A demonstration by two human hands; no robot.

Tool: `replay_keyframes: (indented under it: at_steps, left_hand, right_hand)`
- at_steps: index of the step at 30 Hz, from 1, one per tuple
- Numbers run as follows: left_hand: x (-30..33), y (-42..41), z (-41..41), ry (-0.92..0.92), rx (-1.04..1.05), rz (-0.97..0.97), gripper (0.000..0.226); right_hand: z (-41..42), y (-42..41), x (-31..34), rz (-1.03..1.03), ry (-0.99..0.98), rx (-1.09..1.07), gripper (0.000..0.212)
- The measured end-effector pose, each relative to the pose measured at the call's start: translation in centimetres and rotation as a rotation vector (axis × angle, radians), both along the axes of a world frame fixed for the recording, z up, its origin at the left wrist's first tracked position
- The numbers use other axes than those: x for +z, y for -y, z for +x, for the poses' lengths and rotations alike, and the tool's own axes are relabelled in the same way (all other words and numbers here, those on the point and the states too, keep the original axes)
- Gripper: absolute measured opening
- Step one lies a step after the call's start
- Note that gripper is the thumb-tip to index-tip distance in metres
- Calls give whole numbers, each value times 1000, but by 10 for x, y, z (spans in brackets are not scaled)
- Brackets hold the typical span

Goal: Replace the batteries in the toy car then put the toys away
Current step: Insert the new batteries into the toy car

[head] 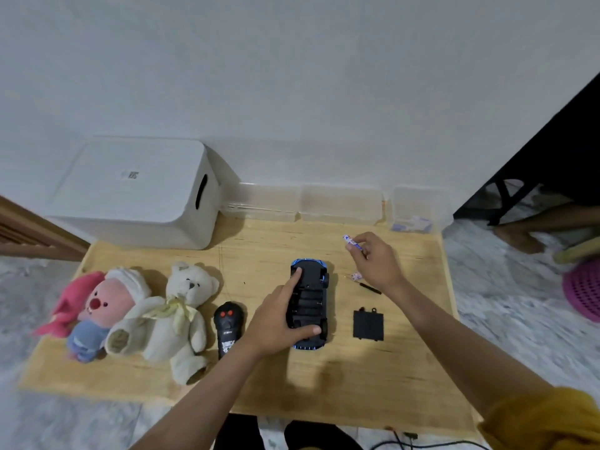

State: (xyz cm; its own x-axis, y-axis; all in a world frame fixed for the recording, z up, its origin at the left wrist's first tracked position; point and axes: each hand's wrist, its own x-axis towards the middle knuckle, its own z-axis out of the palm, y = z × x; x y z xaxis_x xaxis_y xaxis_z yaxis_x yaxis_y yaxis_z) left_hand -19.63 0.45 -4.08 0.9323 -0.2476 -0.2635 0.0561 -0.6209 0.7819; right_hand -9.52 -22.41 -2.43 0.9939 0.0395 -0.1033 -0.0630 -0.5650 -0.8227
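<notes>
One car lies belly-up mid-table, its battery bay open, pinned by the left hand with forefinger and thumb spread across the chassis. The right hand, behind and right of the car, pinches a battery in its fingertips. I judge it should go in matched to the polarity marks, spring end first, while the cover just right of the car waits.

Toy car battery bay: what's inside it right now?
The upturned toy car has its bay open, showing dark ribbed slots. No bright battery like the one in the right hand shows inside. The left hand covers the bay's left edge, so that part stays unseen.
</notes>
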Motion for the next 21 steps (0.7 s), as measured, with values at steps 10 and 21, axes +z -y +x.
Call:
replay_keyframes:
  at_steps: [10, 21]
  left_hand:
    - [-2, 1, -4, -35, 45, -98, 109]
    - [-3, 3, -10, -40, 76, -144, 108]
  right_hand:
    - [-27, 15, -2, -145, -113, 6, 21]
    - [-46, 28, -13, -434, -157, 265, 29]
